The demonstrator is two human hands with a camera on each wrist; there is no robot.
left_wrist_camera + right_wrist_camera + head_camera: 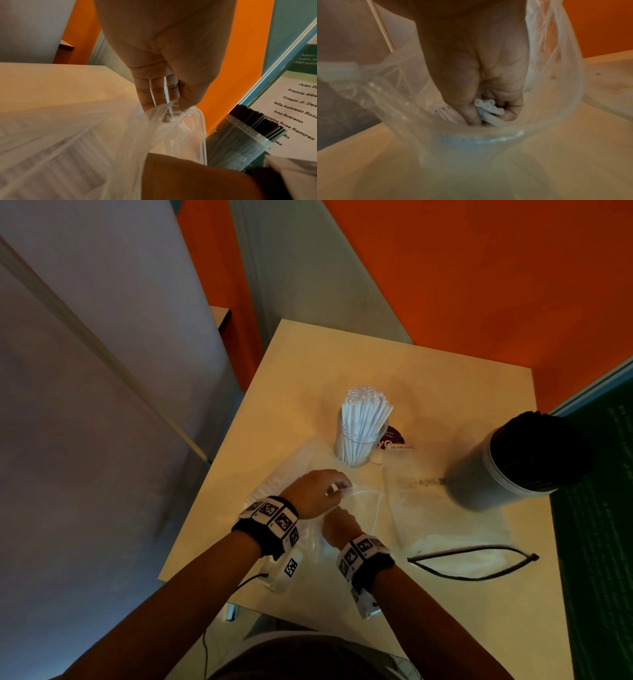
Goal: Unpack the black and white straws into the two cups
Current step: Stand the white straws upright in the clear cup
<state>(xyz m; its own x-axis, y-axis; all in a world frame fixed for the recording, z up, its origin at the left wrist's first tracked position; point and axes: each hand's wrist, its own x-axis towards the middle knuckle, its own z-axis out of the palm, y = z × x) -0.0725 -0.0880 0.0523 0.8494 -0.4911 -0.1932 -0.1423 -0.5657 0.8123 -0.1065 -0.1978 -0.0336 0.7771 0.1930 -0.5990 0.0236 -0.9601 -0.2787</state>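
A clear cup (361, 440) full of white straws (364, 414) stands mid-table. A second clear cup (507, 470) packed with black straws (539, 446) stands at the right; it shows again in the left wrist view, cup (236, 143). My left hand (317, 491) pinches the mouth of a clear plastic bag (106, 135) and holds it up. My right hand (340, 525) is inside that bag (553, 67), fingers (510, 108) curled round a small bunch of white straws (489, 108). More white straws (443, 111) lie in the bag beside it.
A flat clear bag (442, 508) lies under the black-straw cup. A black cable (472, 553) loops along the table's (445, 371) near right part. A purple sticker (394, 436) sits behind the white cup. An orange wall (479, 268) rises behind, a green poster (599, 508) at right.
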